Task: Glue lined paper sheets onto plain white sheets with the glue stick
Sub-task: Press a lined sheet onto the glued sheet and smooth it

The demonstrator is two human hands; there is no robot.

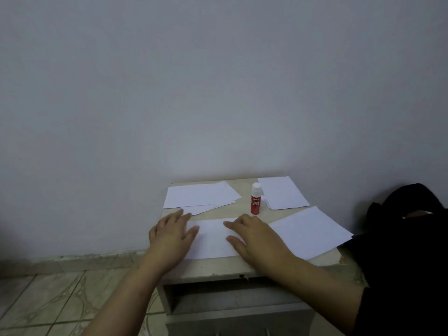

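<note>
lined sheet [211,238] lies flat under fingers [191,232] of both hands.

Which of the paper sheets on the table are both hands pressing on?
The near-centre sheet, with the left hand and right hand flat on its ends. The other paper lies untouched.

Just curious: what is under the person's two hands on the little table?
Both the left hand and right hand lie flat on a sheet of paper on the table. Whether another sheet lies beneath it cannot be seen.
</note>
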